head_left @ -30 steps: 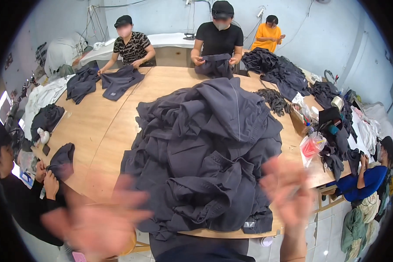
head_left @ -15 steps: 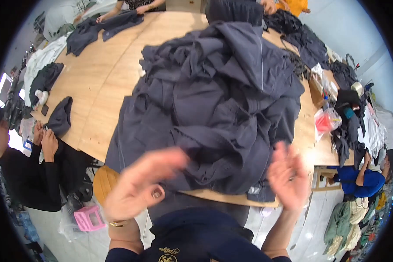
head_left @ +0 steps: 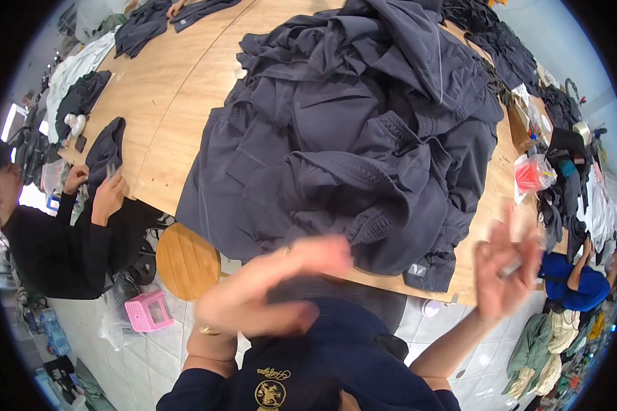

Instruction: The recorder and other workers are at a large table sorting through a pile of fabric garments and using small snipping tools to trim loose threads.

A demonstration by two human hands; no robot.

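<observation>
A large heap of dark grey garments point(head_left: 343, 147) with gathered elastic waistbands lies piled before me on the wooden table. My left hand point(head_left: 274, 284), smeared by motion, hovers at the heap's near edge with fingers stretched and thumb apart, holding nothing. Off the heap's right side, my right hand point(head_left: 507, 264) is raised over the table edge with its fingers spread. A small shiny spot, like a ring, shows on one of its fingers. Near that side, a garment corner carries a light label patch point(head_left: 416, 270).
At the left a person in black point(head_left: 55, 240) handles a dark cloth piece point(head_left: 106, 147). A round wooden stool point(head_left: 188, 260) and pink plastic stool point(head_left: 149, 312) stand below. On the right are a red-and-clear plastic bag point(head_left: 533, 173), more dark clothing and a person in blue point(head_left: 576, 281).
My right hand has moved right, away from the heap. My left hand has shifted right along the near edge. The view has tilted, bringing the table's near edge higher in the picture.
</observation>
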